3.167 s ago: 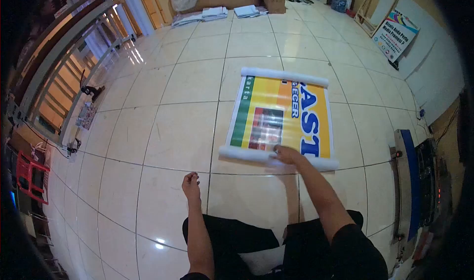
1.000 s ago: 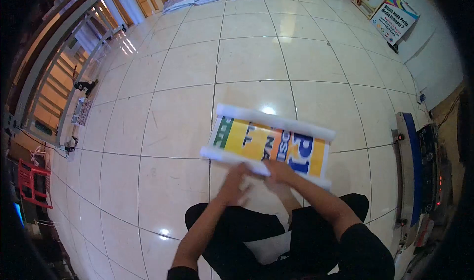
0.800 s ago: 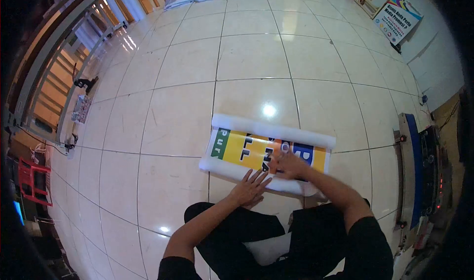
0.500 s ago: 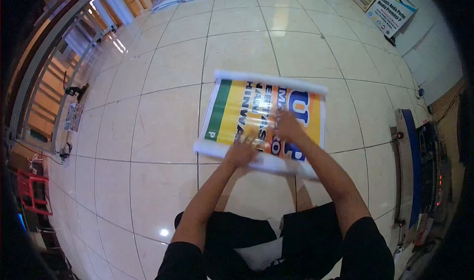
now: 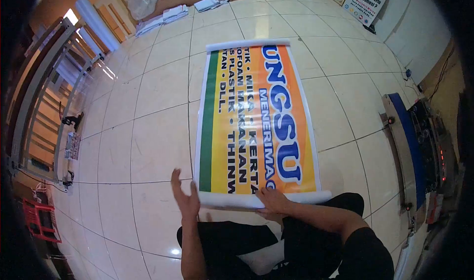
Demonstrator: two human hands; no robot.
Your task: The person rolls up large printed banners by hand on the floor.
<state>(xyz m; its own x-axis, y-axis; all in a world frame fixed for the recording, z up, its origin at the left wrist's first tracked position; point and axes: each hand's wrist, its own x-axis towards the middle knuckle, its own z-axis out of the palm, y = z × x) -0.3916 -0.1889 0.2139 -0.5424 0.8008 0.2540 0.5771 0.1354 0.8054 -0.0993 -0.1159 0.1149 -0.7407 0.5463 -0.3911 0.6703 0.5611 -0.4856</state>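
Note:
A printed banner (image 5: 256, 117) in yellow, orange and green with blue and black lettering lies partly unrolled on the tiled floor. Both its ends are rolled up: the far roll (image 5: 247, 44) rests well ahead of me, and the near roll (image 5: 311, 197) lies just before my legs. My right hand (image 5: 274, 202) grips the middle of the near roll, its fingers over the top edge; the underside of the grip is partly hidden. Beside that roll's left end, my left hand (image 5: 187, 200) is raised with thumb and fingers apart, holding nothing.
A metal frame stand (image 5: 44, 102) is at the left, above a red plastic chair (image 5: 42, 218). To the right stands a long machine with a blue strip (image 5: 407, 146). Folded white sheets (image 5: 165, 20) and a sign board (image 5: 364, 4) are at the back.
The far roll has moved away and more of the printed banner is exposed. Both hands have come back toward my body, the left one moving out to the roll's left end.

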